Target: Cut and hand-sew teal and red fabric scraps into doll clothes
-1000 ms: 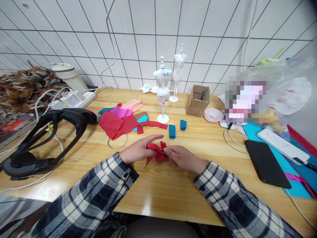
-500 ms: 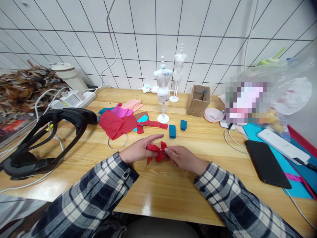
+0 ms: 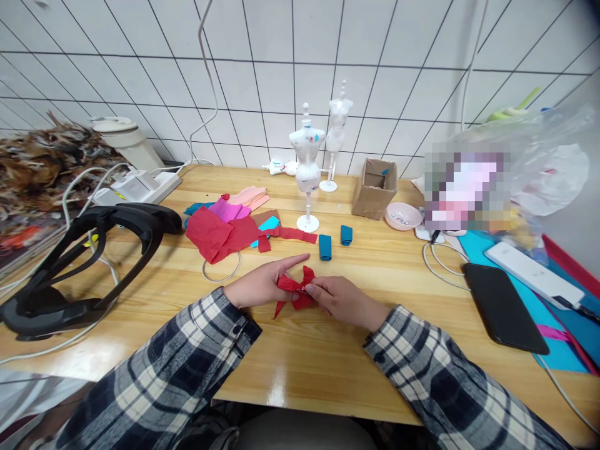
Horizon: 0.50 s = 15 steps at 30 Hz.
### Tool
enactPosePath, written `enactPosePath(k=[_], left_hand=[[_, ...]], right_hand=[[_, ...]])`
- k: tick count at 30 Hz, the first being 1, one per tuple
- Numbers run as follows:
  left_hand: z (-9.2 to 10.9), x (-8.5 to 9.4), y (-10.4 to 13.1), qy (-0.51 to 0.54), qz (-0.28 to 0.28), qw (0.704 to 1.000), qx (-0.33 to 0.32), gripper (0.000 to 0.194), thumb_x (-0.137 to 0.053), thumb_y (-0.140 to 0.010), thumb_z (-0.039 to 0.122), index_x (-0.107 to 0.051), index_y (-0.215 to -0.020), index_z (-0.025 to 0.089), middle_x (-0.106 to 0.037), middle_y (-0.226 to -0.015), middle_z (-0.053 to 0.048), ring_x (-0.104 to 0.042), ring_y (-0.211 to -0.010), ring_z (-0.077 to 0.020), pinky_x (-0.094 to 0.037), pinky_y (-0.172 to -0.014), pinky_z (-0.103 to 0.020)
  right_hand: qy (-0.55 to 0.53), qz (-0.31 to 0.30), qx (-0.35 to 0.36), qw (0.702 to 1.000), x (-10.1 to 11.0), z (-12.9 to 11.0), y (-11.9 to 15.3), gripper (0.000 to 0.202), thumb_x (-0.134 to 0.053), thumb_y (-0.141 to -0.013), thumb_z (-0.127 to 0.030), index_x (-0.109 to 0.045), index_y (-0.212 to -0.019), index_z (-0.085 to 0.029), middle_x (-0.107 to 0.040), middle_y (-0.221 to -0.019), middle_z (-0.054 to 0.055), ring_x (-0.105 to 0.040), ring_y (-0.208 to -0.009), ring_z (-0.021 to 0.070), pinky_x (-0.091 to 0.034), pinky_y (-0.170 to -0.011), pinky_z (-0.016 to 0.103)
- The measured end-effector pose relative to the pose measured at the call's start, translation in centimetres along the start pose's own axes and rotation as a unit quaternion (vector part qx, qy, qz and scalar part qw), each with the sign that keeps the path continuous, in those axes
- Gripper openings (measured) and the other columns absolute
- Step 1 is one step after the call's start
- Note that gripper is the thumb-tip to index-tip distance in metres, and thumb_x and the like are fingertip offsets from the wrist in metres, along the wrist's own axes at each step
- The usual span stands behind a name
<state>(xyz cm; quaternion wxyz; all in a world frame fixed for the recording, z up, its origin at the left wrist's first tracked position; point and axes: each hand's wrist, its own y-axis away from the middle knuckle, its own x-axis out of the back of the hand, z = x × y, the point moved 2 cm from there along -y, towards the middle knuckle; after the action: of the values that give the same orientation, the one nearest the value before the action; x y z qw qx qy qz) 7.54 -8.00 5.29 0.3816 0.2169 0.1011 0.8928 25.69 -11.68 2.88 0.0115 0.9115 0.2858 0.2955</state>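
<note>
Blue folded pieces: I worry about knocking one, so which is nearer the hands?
The left blue piece, beside the end of the red strip; the other piece lies farther back, right.

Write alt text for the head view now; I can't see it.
The left hand holds a red cloth over a wooden table while the right hand pinches at the cloth. Beyond lie two folded blue cloths and a pile of coloured cloth; two white mannequins stand farther back.

creased red piece (image 3: 305, 302), its ends flaring, pinched between the fingers (image 3: 319, 292)
</note>
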Motion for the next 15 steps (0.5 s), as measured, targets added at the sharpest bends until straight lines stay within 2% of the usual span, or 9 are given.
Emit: enactPosePath(k=[5,15], left_hand=[[0.1,-0.14,0.04,0.001,-0.013,1.0,-0.005,0.089,-0.068,-0.07,0.019,-0.027,-0.149,0.02,-0.05,-0.061,0.009,-0.042,-0.054,-0.0096,-0.037,-0.055,-0.02],[0.12,-0.16,0.05,0.011,-0.029,1.0,-0.003,0.09,-0.07,-0.072,0.023,-0.025,-0.15,0.018,-0.056,-0.064,0.006,-0.047,-0.057,-0.0114,-0.038,-0.055,-0.022]], right_hand=[[0.004,-0.011,-0.015,1.0,0.03,-0.05,-0.15,0.041,-0.034,-0.099,-0.042,-0.055,-0.073,-0.018,-0.055,-0.064,-0.001,-0.047,-0.057,0.0115,-0.032,-0.056,0.025],[-0.013,-0.026,-0.029,0.999,0.2,-0.2,-0.13,0.041,-0.035,-0.098,-0.042,-0.054,-0.07,-0.018,-0.055,-0.063,-0.001,-0.048,-0.057,0.0112,-0.033,-0.056,0.024]])
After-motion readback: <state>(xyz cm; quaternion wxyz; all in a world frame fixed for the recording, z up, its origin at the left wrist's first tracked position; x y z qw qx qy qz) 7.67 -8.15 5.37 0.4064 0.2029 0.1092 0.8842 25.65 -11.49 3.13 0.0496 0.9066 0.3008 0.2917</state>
